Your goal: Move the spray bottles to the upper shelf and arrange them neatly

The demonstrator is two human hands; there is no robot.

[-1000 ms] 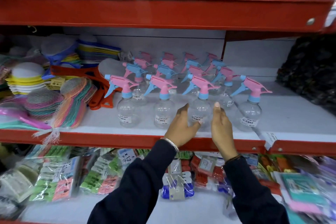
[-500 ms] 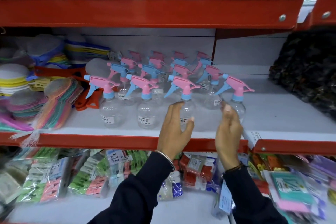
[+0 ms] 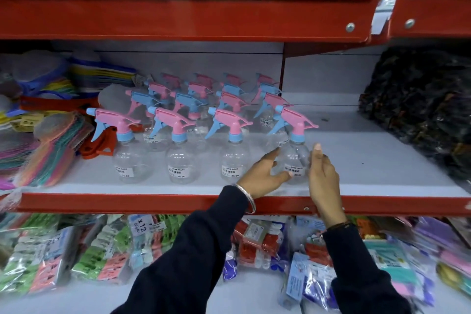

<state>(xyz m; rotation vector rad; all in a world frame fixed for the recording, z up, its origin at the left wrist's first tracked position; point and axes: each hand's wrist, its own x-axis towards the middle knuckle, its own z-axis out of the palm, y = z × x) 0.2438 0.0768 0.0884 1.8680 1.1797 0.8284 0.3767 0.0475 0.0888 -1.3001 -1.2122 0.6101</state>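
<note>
Four clear spray bottles stand along the front row of the shelf (image 3: 382, 187), and both hands are closing in on the one at the right-hand end, the end bottle (image 3: 295, 160), with its pink trigger head and blue collar. It stands upright, long axis vertical, nozzle pointing off to the left hand's side, directly ahead of the hands and between them. The left hand (image 3: 263, 176) has its fingers spread, thumb stretched across the bottle's lower front near the price sticker; the right hand (image 3: 322, 176) is open too, palm turned inward, fingertips up beside the bottle's right flank. Neither hand has a firm grip, by my reading, though the clear plastic makes it hard to say whether the right palm touches. The left hand looks the nearer, thumb on or just at the bottle. To the left hand's side stands the neighbouring bottle (image 3: 233, 158), a small gap away, and further rows stand beyond the fingertips. The bottle already sits level with its row, so I'd guess this is a straightening squeeze: a small nudge, hands pressing in from both sides.
</note>
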